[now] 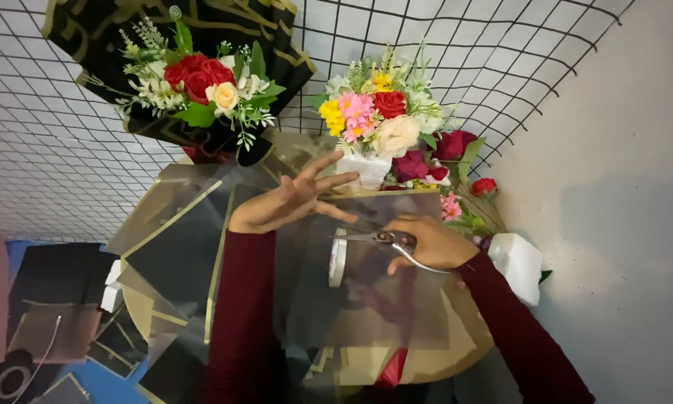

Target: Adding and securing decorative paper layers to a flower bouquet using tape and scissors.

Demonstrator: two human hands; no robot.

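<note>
Over the round counter [456, 359] covered in dark translucent wrapping sheets [187, 254], the right hand [430, 243] is clamped on silver scissors [377, 238] beside a white tape roll [338, 262]; the left hand [291, 200] hovers, fingers spread, holding nothing.

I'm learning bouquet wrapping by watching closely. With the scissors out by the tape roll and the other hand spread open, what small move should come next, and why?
Probably close the scissors on the tape. The right hand has their tips right at the tape roll, which stands on edge on the sheet of wrapping film. The left hand hovers with fingers spread and nothing in them, free to take the cut piece. Whether a strip is already pulled out, I cannot tell.
</note>
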